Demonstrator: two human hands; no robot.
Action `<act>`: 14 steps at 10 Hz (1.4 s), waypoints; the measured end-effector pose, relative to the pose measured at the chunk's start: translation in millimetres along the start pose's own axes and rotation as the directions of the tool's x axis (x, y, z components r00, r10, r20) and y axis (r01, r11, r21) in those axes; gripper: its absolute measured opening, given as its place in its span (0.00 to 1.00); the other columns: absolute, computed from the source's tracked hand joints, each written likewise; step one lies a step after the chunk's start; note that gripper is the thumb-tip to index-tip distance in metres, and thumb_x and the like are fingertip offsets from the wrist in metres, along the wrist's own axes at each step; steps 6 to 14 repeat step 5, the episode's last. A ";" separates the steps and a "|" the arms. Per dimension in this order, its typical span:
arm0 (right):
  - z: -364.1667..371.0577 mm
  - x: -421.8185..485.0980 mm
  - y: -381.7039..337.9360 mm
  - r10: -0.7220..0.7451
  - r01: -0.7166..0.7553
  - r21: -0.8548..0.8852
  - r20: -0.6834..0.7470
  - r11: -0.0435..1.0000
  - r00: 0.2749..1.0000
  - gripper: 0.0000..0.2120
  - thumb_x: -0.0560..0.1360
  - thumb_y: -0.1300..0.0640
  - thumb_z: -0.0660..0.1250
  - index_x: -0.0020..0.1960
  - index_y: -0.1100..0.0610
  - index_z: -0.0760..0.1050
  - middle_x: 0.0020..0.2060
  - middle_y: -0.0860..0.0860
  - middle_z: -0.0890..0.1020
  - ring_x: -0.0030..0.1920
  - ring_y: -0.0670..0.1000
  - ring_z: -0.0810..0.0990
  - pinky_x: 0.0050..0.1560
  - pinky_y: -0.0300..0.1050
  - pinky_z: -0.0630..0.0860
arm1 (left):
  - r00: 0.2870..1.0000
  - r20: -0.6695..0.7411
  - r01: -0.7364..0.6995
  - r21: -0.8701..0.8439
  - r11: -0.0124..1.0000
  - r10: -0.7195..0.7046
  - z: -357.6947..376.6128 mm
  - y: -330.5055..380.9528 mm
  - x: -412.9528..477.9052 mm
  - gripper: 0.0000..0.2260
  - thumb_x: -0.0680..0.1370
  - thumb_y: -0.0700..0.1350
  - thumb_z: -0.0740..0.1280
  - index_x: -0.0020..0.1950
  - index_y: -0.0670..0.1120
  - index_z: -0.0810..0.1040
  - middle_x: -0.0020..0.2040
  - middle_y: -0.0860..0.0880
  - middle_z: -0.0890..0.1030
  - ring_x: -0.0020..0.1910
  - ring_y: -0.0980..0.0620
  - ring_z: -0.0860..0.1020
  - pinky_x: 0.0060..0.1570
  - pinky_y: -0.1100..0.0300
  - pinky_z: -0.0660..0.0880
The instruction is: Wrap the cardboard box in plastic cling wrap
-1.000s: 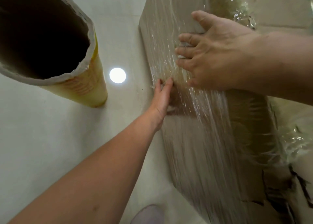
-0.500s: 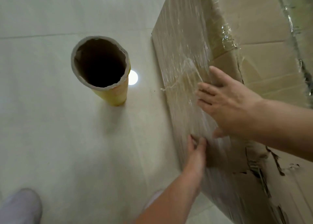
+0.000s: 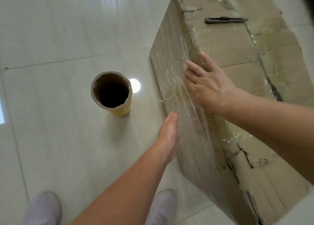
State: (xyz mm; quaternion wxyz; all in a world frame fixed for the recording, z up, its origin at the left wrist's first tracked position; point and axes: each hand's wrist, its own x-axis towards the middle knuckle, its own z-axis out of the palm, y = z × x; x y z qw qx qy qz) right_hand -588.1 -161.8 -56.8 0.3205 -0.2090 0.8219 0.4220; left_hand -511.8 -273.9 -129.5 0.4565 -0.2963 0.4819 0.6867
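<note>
Here, the fingers [image 3: 193,68] of the right hand [image 3: 210,87] lie spread and flat on the wrap [image 3: 171,54] over the box [image 3: 237,54] side, just under its top edge. The left hand [image 3: 168,131], fingers straight and together, touches the same side lower down. The box stands on the floor [image 3: 51,54], its long axis running away from the person and slanting left. The roll [image 3: 119,112] stands upright to its left, apart from it, core hole up

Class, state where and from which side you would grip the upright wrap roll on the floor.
Probably round its upper wall, from the box side: the roll stands upright, open core on top, and the left hand is nearest there.
</note>
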 end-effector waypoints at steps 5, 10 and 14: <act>-33.5 -82.6 -29.6 0.137 -0.191 0.625 0.134 0.757 0.982 0.27 0.80 0.56 0.45 0.77 0.54 0.40 0.77 0.51 0.42 0.76 0.53 0.38 0.68 0.56 0.27 | 0.938 0.009 -0.229 0.765 0.602 0.346 -57.4 64.6 -80.2 0.16 0.81 0.49 0.59 0.69 0.51 0.68 0.68 0.53 0.70 0.67 0.55 0.68 0.60 0.61 0.67; -33.5 -82.6 -29.6 0.137 -0.191 0.625 0.134 0.757 0.982 0.27 0.80 0.56 0.45 0.77 0.54 0.40 0.77 0.51 0.42 0.76 0.53 0.38 0.68 0.56 0.27 | 0.938 0.009 -0.229 0.765 0.602 0.346 -57.4 64.6 -80.2 0.16 0.81 0.49 0.59 0.69 0.51 0.68 0.68 0.53 0.70 0.67 0.55 0.68 0.60 0.61 0.67; -33.5 -82.6 -29.6 0.137 -0.191 0.625 0.134 0.757 0.982 0.27 0.80 0.56 0.45 0.77 0.54 0.40 0.77 0.51 0.42 0.76 0.53 0.38 0.68 0.56 0.27 | 0.938 0.009 -0.229 0.765 0.602 0.346 -57.4 64.6 -80.2 0.16 0.81 0.49 0.59 0.69 0.51 0.68 0.68 0.53 0.70 0.67 0.55 0.68 0.60 0.61 0.67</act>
